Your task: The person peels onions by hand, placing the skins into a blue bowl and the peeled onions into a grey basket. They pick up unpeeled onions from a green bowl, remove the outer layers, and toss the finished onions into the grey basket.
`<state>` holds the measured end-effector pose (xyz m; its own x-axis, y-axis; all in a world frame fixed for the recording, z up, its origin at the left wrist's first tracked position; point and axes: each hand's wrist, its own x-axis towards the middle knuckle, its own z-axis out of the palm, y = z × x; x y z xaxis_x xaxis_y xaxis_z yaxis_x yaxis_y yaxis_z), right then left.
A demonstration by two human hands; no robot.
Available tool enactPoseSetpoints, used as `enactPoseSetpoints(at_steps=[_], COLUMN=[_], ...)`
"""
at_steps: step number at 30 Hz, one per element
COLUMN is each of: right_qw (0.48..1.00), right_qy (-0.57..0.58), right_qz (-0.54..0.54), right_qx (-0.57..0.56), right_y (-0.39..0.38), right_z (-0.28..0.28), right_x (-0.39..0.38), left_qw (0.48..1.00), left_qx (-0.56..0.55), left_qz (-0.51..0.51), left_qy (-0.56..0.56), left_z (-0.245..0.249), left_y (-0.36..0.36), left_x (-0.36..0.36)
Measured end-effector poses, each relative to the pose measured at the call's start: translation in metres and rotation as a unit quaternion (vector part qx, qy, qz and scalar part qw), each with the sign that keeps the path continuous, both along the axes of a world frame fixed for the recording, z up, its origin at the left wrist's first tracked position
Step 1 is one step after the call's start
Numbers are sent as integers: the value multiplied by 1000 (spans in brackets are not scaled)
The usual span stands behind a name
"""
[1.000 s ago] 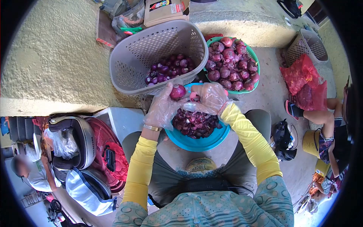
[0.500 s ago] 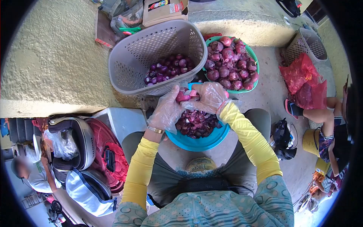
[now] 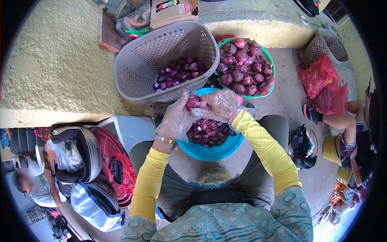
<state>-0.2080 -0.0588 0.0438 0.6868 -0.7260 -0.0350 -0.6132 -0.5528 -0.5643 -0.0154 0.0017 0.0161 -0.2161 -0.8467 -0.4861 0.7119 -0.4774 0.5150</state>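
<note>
A seated worker, gloved in clear plastic and sleeved in yellow, bends over a red onion [image 3: 192,102] raised in both hands above a blue basin [image 3: 210,155]; the left hand [image 3: 175,119] has its fingers and thumb narrowed around the onion, a gold-coloured band [image 3: 165,139] at its wrist; the right hand [image 3: 221,105] is curled close against the onion's other side, a pink object [image 3: 239,99] showing by its knuckles, though what it is, and whether the fingers grip it, cannot be made out. Below the hands, dark onion skins [image 3: 210,134] lie heaped in the basin, between the worker's knees; just beyond it, a grey perforated basket [image 3: 207,44] holds glossy purple onions [image 3: 179,72], gathered towards its near right end; beside the basket, a green tub [image 3: 253,97] brims with onions in their dry skins [image 3: 242,66]. To the right, red mesh bags [image 3: 321,76] slump on the floor near a second perforated basket [image 3: 334,46]; close by, another person's bare leg [image 3: 338,122] stretches into view near a yellow bucket [image 3: 331,150]; at far left, a person in a white top [image 3: 42,191] appears at the frame's edge; a cardboard box [image 3: 171,18] sits behind the grey perforated basket.
</note>
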Motion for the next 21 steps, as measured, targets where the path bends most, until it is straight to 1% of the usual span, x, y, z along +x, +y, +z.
enactPoseSetpoints(at_steps=[2, 5, 6, 8, 9, 11, 12, 14, 15, 17, 18, 20, 21], right_qw=[1000, 999, 998, 995, 995, 993, 993, 990, 990, 995, 995, 996, 996], right_qy=[10, 2, 2, -20, -20, 14, 13, 68, 69, 51, 51, 21, 21], right_qz=[7, 26, 26, 75, 75, 119, 120, 127, 127, 83, 84, 77, 76], right_qx=[-19, -48, -49, -56, -56, -10, -10, 3, 2, -29, -29, -36, -36], right_y=[0, 0, 0, 1, 1, 2, 2, 2, 2, 1, 1, 0, 0], right_z=[-2, -9, -10, -12, -13, -16, -10, 4, -2, -21, -24, -28, -24], right_x=[0, -1, -2, -3, -3, -3, -3, -5, -4, 0, 1, 1, 0], left_qw=[999, 1000, 1000, 999, 999, 987, 987, 995, 995, 990, 989, 986, 987], left_qx=[10, 2, 2, 10, 10, 66, 65, 2, 1, -19, -19, 19, 19], left_qz=[9, 14, 14, 13, 13, 143, 144, 93, 93, 142, 143, 156, 156], left_qy=[42, 22, 23, 30, 29, 30, 29, -45, -45, -11, -11, 45, 45], left_z=[2, -10, -3, 17, 12, -3, -4, -5, -4, -2, -1, 1, 1], left_y=[1, -1, -2, -3, -6, -12, -12, -13, -12, -10, -10, -11, -12], left_x=[1, 3, 2, 0, 1, 7, 10, 16, 15, 13, 12, 10, 10])
